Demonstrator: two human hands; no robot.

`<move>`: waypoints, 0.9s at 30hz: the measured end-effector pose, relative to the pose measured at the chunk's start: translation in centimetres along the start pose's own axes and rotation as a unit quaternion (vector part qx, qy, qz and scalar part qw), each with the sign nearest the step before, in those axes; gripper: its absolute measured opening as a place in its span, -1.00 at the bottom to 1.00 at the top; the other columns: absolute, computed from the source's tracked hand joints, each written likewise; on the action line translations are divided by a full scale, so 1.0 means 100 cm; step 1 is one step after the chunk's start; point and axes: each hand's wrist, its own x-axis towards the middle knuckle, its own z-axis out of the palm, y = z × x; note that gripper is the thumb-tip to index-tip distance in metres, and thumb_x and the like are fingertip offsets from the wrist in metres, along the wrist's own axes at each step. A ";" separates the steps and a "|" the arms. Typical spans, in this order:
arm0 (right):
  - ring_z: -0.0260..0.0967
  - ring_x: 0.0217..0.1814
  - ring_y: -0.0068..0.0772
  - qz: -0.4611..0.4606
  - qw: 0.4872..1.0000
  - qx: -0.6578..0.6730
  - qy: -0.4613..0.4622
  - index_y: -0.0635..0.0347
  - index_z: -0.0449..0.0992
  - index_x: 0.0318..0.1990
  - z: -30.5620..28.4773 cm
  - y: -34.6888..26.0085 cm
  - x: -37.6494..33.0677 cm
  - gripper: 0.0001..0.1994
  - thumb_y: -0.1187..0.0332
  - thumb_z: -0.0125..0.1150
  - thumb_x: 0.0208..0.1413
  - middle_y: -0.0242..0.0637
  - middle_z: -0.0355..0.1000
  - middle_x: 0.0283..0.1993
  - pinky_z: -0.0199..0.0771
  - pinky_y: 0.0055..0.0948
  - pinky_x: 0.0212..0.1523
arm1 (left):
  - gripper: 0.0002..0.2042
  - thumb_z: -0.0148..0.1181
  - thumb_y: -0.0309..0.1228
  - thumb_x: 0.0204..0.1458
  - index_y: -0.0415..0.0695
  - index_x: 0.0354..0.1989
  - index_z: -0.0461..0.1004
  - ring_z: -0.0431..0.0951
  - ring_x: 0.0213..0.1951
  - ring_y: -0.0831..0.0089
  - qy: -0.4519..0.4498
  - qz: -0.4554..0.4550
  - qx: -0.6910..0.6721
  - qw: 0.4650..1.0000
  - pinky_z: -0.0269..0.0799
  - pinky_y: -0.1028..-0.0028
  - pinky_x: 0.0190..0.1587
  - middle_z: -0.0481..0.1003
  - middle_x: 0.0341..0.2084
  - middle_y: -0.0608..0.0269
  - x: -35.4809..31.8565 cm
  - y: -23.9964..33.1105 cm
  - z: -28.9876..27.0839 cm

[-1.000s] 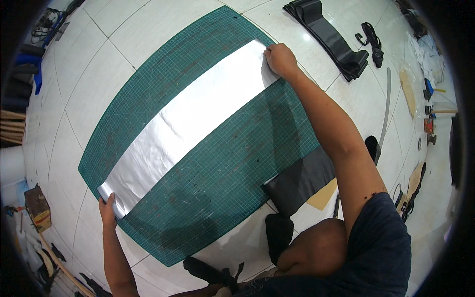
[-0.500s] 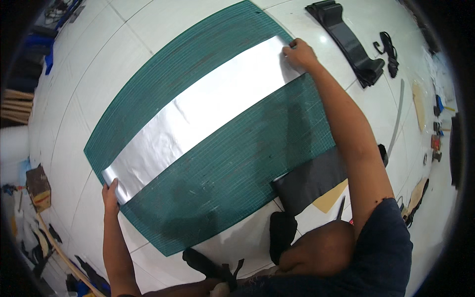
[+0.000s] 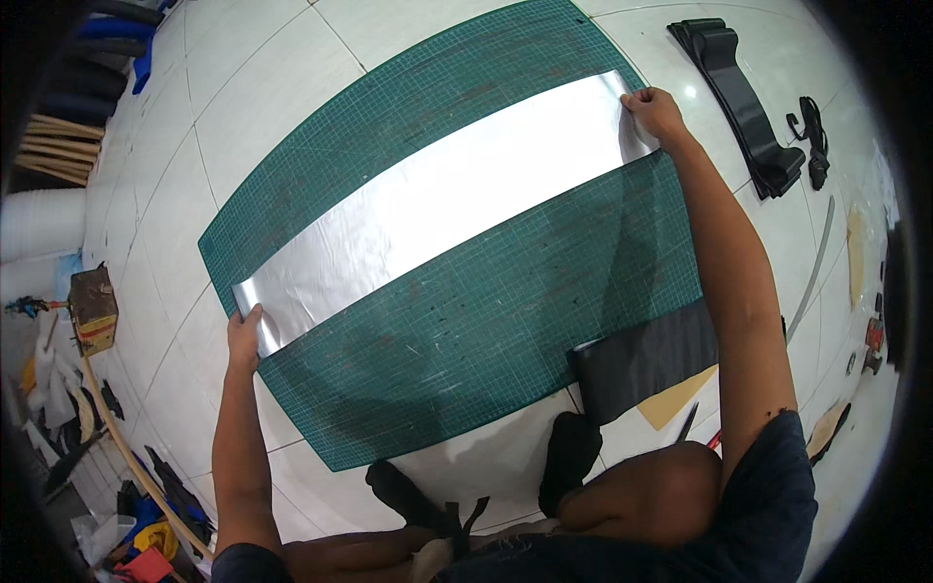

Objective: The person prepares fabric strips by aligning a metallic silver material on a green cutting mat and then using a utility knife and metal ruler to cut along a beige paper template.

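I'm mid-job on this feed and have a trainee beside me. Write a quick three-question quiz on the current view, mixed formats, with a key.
1. True or false: the left hand and right hand hold opposite ends of the silver sheet.
2. What colour is the gridded mat under the sheet?
A) Red
B) Green
C) Yellow
3. Fill in the blank: in the picture, the coiled black cord lies to the ____ of the folded black strip.

Key: 1. True. 2. B. 3. Right.
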 end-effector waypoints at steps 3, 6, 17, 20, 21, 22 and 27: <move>0.55 -0.23 -0.26 -0.001 1.000 -0.022 0.003 0.30 0.57 -0.21 0.005 -0.001 0.003 -0.63 0.11 0.35 0.06 -0.10 0.57 -0.27 0.49 -0.32 -0.15 | -0.54 0.21 -0.29 0.15 -0.42 0.08 0.37 0.56 -0.19 0.32 0.014 0.010 0.037 0.999 0.46 0.38 -0.11 0.53 -0.14 0.02 0.001 -0.002 -0.002; 0.55 -0.24 -0.26 0.000 1.000 -0.025 0.004 0.27 0.57 -0.24 0.005 0.004 0.008 -0.63 0.09 0.37 0.03 -0.12 0.57 -0.29 0.49 -0.31 -0.17 | -0.48 0.24 -0.24 0.12 -0.43 0.09 0.35 0.54 -0.15 0.28 0.030 0.020 0.088 0.995 0.45 0.35 -0.09 0.52 -0.13 -0.01 0.002 0.001 -0.001; 0.46 0.11 -0.04 -0.010 1.000 -0.009 0.000 0.37 0.43 0.15 -0.033 0.000 -0.002 -0.23 -0.18 0.32 0.01 0.04 0.47 0.11 0.44 -0.18 0.14 | -0.54 0.28 -0.35 0.03 -0.27 0.08 0.36 0.35 0.11 -0.02 0.086 0.384 0.403 0.827 0.23 0.16 0.21 0.37 0.01 -0.11 -0.064 0.057 0.023; 0.34 0.21 0.09 0.011 0.998 0.024 0.049 0.28 0.46 0.10 -0.075 -0.017 -0.023 -0.38 -0.09 0.29 0.08 0.12 0.40 0.16 0.36 -0.04 0.17 | -0.64 0.23 -0.42 0.06 -0.29 0.02 0.39 0.37 0.10 0.01 -0.032 0.369 0.396 0.840 0.24 0.18 0.20 0.38 -0.01 -0.06 -0.117 0.083 0.061; 0.43 0.10 0.09 -0.058 0.994 -0.007 0.088 0.28 0.53 0.01 -0.099 -0.016 -0.031 -0.44 -0.05 0.34 0.05 0.16 0.48 0.02 0.44 -0.11 0.05 | -0.64 0.22 -0.42 0.07 -0.26 0.02 0.39 0.40 0.07 0.04 -0.102 0.356 0.385 0.845 0.28 0.20 0.17 0.40 -0.03 -0.04 -0.137 0.096 0.073; 0.44 0.06 0.04 -0.088 0.992 -0.022 0.088 0.35 0.53 -0.02 -0.113 -0.013 -0.043 -0.45 -0.02 0.31 0.08 0.14 0.49 -0.01 0.44 -0.15 0.03 | -0.64 0.23 -0.41 0.07 -0.26 0.02 0.40 0.43 0.04 0.06 -0.167 0.343 0.391 0.838 0.32 0.21 0.13 0.41 -0.05 -0.03 -0.152 0.090 0.082; 0.48 -0.19 -0.39 -0.201 0.976 -0.059 0.060 0.24 0.54 0.01 -0.182 0.025 -0.122 -0.48 -0.07 0.25 0.15 -0.19 0.55 -0.20 0.46 -0.38 -0.11 | -0.58 0.31 -0.27 0.03 -0.26 0.00 0.45 0.52 -0.06 0.09 -0.445 0.274 0.369 0.769 0.44 0.24 0.02 0.48 -0.12 -0.02 -0.231 0.087 0.169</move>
